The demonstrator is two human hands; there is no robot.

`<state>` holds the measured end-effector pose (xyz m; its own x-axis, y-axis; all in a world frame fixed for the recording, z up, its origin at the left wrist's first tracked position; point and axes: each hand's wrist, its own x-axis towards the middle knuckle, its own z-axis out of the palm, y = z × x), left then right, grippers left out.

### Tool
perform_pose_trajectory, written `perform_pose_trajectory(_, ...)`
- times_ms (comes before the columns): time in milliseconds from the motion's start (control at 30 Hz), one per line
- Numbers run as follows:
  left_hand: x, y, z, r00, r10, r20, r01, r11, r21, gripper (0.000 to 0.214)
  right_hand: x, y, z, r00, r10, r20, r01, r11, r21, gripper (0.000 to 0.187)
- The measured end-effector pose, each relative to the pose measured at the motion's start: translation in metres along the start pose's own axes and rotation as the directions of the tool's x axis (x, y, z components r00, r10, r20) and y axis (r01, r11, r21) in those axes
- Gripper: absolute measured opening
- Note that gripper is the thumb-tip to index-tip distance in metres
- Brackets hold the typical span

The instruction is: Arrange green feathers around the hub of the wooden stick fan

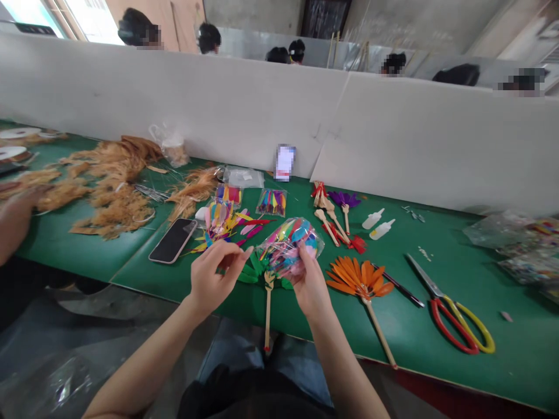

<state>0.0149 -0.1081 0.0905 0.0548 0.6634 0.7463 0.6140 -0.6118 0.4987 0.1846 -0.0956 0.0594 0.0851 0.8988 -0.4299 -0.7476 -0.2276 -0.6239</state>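
My right hand [309, 280] grips a clear plastic bag of feathers [292, 237] in pink, blue, yellow, green and red. Close to the bag's left edge, my left hand [215, 274] is closed in a pinch; whatever lies between its fingertips is too small to make out. Partly hidden below the bag is a green feather fan [252, 271] with a pale wooden handle [268, 317] pointing at me. To the right lies an orange feather fan [354, 278] on a similar stick. Loose coloured feathers [218, 224] are spread behind my left hand.
Scissors [437, 299] and a dark pen [404, 290] lie right, near two small glue bottles [379, 226]. A purple feather fan [346, 201] is further back. A phone [173, 240] and brown fibre [117, 198] are left. Another person's hand [20, 218] is far left. A white partition [218, 110] stands behind.
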Motion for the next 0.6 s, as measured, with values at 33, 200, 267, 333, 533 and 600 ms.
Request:
perform_pose_trajectory(33, -0.004, 0.001, 0.000, 0.999, 0.038, -0.029, -0.038, 0.999, -0.001, 0.007, -0.001, 0.002, 0.001, 1.000, 0.005, 0.000, -0.005, 1.000, 0.018, 0.034)
perform_pose_trajectory(200, -0.021, 0.000, 0.006, 0.995, 0.084, 0.056, -0.083, 0.996, -0.016, 0.025, -0.007, 0.009, 0.005, 0.998, 0.008, 0.055, -0.010, 0.999, 0.036, 0.032)
perform_pose_trajectory(267, -0.024, -0.003, 0.009, 0.996, 0.059, 0.068, -0.058, 0.998, -0.007, 0.026, -0.009, 0.010, 0.005, 0.996, 0.006, 0.086, -0.008, 0.999, 0.033, 0.032)
perform_pose_trajectory(333, -0.024, -0.005, 0.009, 0.997, 0.038, 0.070, -0.039, 0.999, 0.012, 0.025, -0.011, 0.010, 0.005, 0.994, 0.000, 0.110, -0.003, 1.000, 0.031, 0.033)
perform_pose_trajectory(533, -0.023, -0.003, 0.010, 0.999, -0.027, 0.026, 0.025, 0.997, 0.079, 0.015, -0.013, 0.010, 0.006, 0.996, -0.002, 0.090, -0.003, 0.999, 0.052, 0.031)
perform_pose_trajectory(600, -0.023, -0.002, 0.011, 0.998, -0.047, 0.031, 0.044, 0.994, 0.096, 0.017, -0.015, 0.011, 0.007, 0.997, 0.006, 0.075, -0.011, 0.998, 0.064, 0.029)
